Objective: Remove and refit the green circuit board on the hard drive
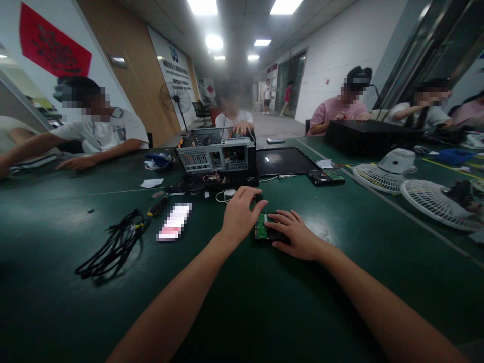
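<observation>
Right hand (pixel 298 236), nearer, spreads open fingers across the black-and-green rectangular circuit-board drive (pixel 260 233), long axis left-right; left hand (pixel 241 213) pinches a small dark object (pixel 258 198) at its far-left side.

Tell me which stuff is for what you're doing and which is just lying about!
Seems part of the job:
- black unit with a green circuit board, under the right fingers
- small dark thing between the left fingers, too unclear to name

Seems just lying about:
- coiled black cable
- screwdriver
- white fan parts
</observation>
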`<state>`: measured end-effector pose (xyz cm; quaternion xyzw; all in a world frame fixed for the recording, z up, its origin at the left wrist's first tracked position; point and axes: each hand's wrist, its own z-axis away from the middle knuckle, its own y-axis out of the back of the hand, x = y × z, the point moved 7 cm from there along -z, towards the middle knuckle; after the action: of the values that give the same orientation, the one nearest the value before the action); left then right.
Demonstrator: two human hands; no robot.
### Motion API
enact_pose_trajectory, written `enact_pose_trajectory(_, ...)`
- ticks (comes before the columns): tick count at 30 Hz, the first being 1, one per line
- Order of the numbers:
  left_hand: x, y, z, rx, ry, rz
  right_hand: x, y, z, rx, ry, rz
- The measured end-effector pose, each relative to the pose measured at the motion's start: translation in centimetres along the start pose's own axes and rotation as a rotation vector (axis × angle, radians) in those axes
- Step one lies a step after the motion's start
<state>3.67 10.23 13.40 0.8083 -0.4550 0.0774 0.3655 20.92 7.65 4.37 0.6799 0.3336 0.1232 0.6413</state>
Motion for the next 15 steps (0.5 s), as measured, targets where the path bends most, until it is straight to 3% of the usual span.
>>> enact_pose_trajectory(15,0.13,0.17,-0.05,0.015,-0.030,-0.076,-0.02,0.06,0.07,-0.001,-0.004,0.014)
